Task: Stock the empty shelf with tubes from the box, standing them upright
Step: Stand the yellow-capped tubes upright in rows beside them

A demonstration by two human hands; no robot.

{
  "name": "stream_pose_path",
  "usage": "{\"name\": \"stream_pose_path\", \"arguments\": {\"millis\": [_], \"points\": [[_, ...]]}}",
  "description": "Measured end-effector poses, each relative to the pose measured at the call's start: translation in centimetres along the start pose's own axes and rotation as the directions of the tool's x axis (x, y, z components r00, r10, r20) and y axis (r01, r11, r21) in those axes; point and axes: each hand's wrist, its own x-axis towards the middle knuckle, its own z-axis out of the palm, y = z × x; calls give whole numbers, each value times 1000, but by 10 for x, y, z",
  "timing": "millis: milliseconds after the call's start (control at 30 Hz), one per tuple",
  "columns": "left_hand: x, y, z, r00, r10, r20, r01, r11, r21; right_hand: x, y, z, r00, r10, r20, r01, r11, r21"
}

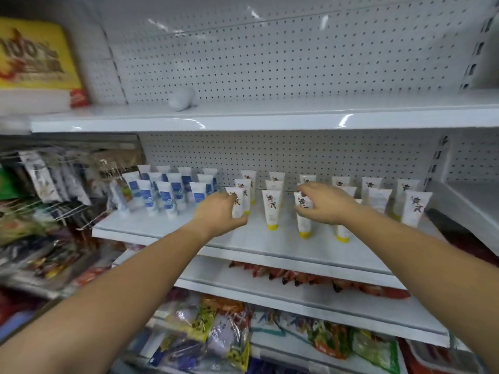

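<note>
Nearest: left hand (217, 215) curled round one tube (238, 203), right hand (325, 205) pinching another, both in the front row, mid-shelf. Tubes (271, 211) white with black characters, yellow caps down, upright in rows from the back toward the front edge of the shelf (243, 244). Seemingly well along: front strip bare, box out of view. Blue-label tubes (164, 197) at the left end.

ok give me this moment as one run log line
left hand grips front-left tube | right hand grips yellow-capped tube | both upright | shelf part stocked | blue-labelled tubes at left | box not in view
</note>
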Motion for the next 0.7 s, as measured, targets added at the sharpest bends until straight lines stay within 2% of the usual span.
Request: {"name": "stream_pose_path", "arguments": {"millis": [267, 467, 600, 700], "points": [[-69, -143, -3, 977, -208, 51, 203, 976, 85, 81, -133, 31, 972, -235, 27, 234, 972, 37], [-134, -251, 0, 928, -360, 94, 356, 933, 57, 138, -258, 79, 913, -400, 84, 394, 916, 76], [-180, -314, 4, 894, -419, 157, 406, 907, 113, 175, -338, 114, 867, -483, 121, 475, 875, 92], [-209, -355, 8, 875, -459, 152, 446, 888, 112, 197, -392, 137, 834, -533, 140, 520, 845, 121]]}}
